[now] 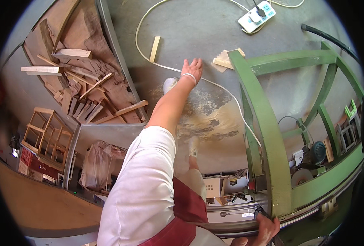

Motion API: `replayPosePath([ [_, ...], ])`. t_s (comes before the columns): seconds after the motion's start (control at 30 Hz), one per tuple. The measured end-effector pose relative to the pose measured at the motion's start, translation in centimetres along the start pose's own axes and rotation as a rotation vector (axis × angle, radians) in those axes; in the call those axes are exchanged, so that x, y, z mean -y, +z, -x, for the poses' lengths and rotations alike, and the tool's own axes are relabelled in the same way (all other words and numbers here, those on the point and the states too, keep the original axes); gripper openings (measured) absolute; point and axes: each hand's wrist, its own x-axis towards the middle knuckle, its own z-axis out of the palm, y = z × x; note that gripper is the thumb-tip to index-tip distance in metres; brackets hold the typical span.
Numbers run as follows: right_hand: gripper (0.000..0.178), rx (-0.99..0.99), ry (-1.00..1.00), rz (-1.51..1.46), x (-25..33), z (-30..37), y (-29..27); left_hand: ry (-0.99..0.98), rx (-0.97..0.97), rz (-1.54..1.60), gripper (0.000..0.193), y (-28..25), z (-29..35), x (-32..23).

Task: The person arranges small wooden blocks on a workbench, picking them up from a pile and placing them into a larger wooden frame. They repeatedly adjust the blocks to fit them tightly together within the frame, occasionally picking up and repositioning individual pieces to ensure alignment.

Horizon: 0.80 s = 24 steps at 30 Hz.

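Note:
My left hand (192, 70), with a white band at the wrist, reaches out low over the grey floor. Its fingers are apart and nothing is in them. Nearest to it are a white cable (165, 67) on the floor and a short pale wood strip (154, 49) lying beyond the cable. Another wood piece (223, 61) lies to the right, beside the leg of a green metal frame (268, 123). At the lower right, my right hand (266, 230) curls over the metal rail (235, 226) at the frame's near corner; part of it is cut off by the picture's edge.
A metal-sided bin (112, 45) full of wood offcuts (87, 88) stands at the left. A white power strip (256, 17) with plugs lies at the far right. Wooden stools (46, 133) are stacked at the left; a motor (315, 152) sits within the green frame. My shoes (170, 84) stand on the floor.

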Motion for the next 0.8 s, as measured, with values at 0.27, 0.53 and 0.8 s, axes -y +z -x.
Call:
replayPosePath([
  [0.27, 0.055, 0.029, 0.053, 0.056, 1.0, -1.7, -0.2, 0.132, 0.051, 0.013, 0.048, -0.7, -5.3, -3.1],
  [0.53, 0.056, -0.143, 0.02, 0.08, 1.0, -2.5, 1.3, -0.009, -0.305, 0.323, 0.054, 3.1, 0.0, -1.1],
  [0.8, 0.056, -0.217, -0.013, 0.084, 0.9, -2.5, 1.9, -0.386, -0.629, 0.408, 0.049, 4.2, 10.1, 10.2],
])
